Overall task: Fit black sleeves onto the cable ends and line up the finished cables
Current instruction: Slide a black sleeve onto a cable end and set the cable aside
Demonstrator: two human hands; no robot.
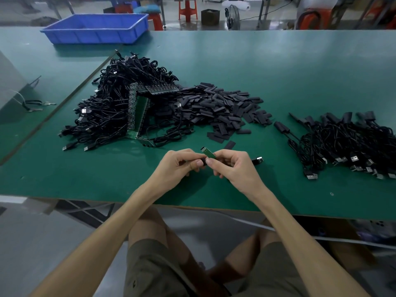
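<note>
Over the near middle of the green table [278, 78], my left hand [179, 162] pinches a black sleeve [202, 162]. My right hand [232, 166] pinches the small green circuit board [207, 152] at a cable's end, whose tip sticks up between the two hands. That cable's USB plug [258, 160] lies just right of my right hand. A heap of loose black sleeves [225, 110] lies behind the hands. A tangled pile of black cables [115, 108] with green board strips [137, 116] sits to the left. Sleeved cables [347, 142] lie in a row on the right.
A blue plastic bin [96, 28] stands at the far left of the table. A grey panel [12, 86] with a tied cord lies at the left edge. The table's front edge runs just under my forearms. Stools and a fan stand beyond the table.
</note>
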